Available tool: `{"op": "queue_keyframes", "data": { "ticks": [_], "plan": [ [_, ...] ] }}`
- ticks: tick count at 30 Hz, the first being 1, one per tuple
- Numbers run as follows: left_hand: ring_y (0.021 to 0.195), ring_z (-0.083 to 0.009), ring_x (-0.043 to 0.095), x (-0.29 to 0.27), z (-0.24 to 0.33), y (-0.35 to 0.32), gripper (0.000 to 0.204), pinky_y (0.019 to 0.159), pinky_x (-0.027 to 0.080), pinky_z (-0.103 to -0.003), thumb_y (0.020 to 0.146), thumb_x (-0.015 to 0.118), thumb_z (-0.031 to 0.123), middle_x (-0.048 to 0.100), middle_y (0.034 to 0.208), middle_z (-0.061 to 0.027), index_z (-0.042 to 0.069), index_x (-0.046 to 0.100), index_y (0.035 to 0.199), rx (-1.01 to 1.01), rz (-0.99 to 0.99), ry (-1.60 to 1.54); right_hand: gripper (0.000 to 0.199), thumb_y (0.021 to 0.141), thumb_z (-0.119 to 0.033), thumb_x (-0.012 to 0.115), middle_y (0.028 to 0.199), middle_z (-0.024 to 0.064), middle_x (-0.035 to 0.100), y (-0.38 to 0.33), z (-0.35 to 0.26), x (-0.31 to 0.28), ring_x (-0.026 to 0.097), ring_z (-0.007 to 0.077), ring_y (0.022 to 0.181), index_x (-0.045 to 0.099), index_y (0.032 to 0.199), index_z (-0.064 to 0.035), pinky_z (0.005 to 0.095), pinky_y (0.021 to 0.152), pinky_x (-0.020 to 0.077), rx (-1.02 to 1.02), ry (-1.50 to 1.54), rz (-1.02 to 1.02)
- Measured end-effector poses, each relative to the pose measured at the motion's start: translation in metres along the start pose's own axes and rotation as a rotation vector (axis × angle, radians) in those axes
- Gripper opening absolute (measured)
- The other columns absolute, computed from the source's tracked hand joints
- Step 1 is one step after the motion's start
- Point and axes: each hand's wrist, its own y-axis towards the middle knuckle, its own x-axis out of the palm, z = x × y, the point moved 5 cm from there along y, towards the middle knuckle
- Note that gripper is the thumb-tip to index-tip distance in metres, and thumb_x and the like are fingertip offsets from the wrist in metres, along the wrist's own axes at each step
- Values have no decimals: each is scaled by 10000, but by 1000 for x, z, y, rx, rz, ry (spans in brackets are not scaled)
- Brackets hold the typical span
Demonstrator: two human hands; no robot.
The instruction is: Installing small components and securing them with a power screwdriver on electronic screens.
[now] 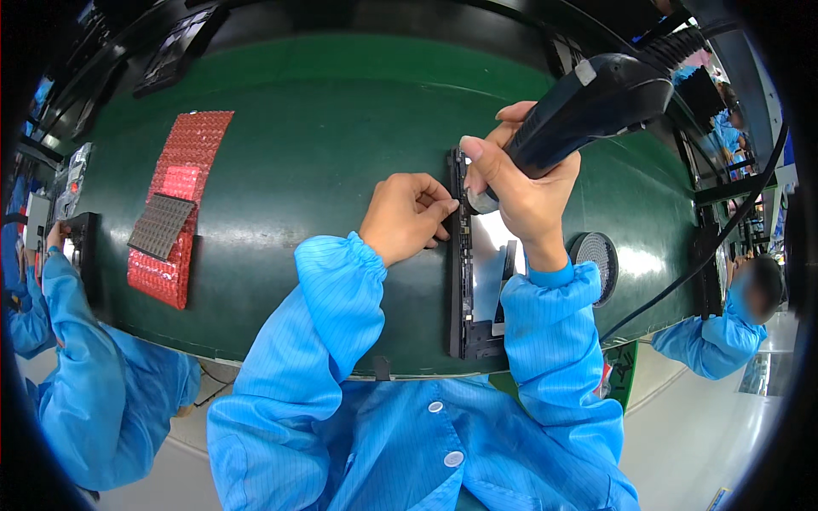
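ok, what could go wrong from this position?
1. The right hand holds the powered driver tilted, tip at the black frame edge; it might slip off and mark the panel.
2. The left hand fingertips sit right beside the tip, so a slip could catch them.
3. The frame's near end reaches the edge of the green belt; pressure could shift it.

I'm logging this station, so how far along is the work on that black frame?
In hand: right hand presses the black power screwdriver onto the black frame's upper left edge; left hand steadies it. Done: frame lies on the green belt. Remaining fastenings cannot be judged.
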Motion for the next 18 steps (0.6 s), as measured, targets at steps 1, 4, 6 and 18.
{"op": "queue_keyframes", "data": {
  "ticks": [1,4,6,18],
  "plan": [
    [606,-141,649,0,0,0,129,489,534,-275,856,638,90,653,714,-95,-38,635,873,1,2,-5,329,763,96,685,628,76,592,-1,0,0,553,123,489,502,1028,29,249,486,461,2,-2,1],
    [605,-142,650,1,1,0,128,487,533,-276,858,635,87,656,714,-97,-41,636,868,19,1,-1,336,760,97,689,627,76,593,-5,-1,2,553,120,492,498,1028,29,247,487,458,-18,-14,-2],
    [605,-141,651,0,1,-2,128,486,533,-275,859,634,88,656,713,-95,-41,637,867,25,4,6,338,761,93,690,627,73,594,-7,-1,4,557,116,499,495,1029,30,244,487,456,-31,-68,-30],
    [830,-266,663,44,32,-92,148,701,541,-406,733,702,136,669,862,-106,42,664,840,1037,139,736,336,761,58,699,626,41,606,-3,-32,-30,572,100,512,533,1049,14,221,481,441,-127,85,195]
  ]
}}
